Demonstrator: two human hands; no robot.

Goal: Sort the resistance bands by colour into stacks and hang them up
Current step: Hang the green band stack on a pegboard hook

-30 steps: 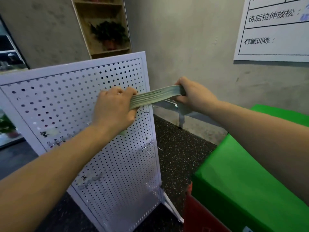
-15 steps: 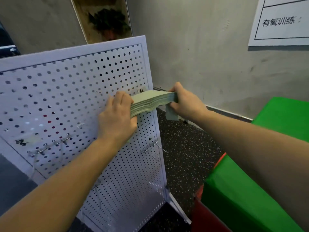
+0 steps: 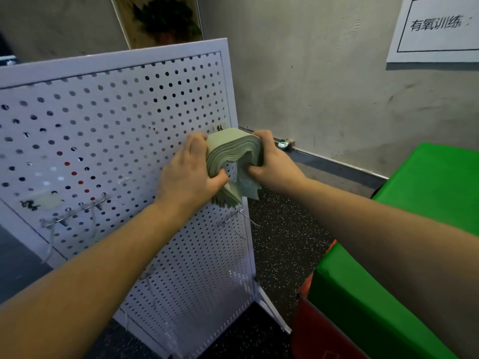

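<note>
- At the far left, a white pegboard [image 3: 108, 130] stands upright on a dark speckled floor [image 3: 282, 244], its face full of round holes.
- Low on the pegboard's left part, a row of wire hooks [image 3: 75, 213] sticks out of the holes, with a pale label [image 3: 41, 202] just above and to the left of them; the mark on the label is too blurred to read.
- The left hand [image 3: 190, 174] reaches up to the pegboard's right part, its back toward the camera; its fingers are curled over the left side of a stack of pale green resistance bands [image 3: 233, 156] and its thumb presses in from below, so the hand grips the stack.
- The stack is bent into an arch between the two hands, right against the pegboard near its right edge; the hump rises above both hands and the loose ends fan downward beneath the left thumb.
- Whether the stack sits on a hook cannot be told, since the bands and hands hide that spot.
- Below the stack, another pair of wire hooks [image 3: 238, 220] juts from the board's right edge.
- The right hand [image 3: 274, 164] clasps the right side of the arch, fingers wrapped over the top and thumb tucked under the fold.
- Behind is a grey wall [image 3: 324, 73] with a white printed sheet [image 3: 438, 27] at the top right.
- At the far right stands a green box [image 3: 383, 294] above a red one [image 3: 318, 332].
</note>
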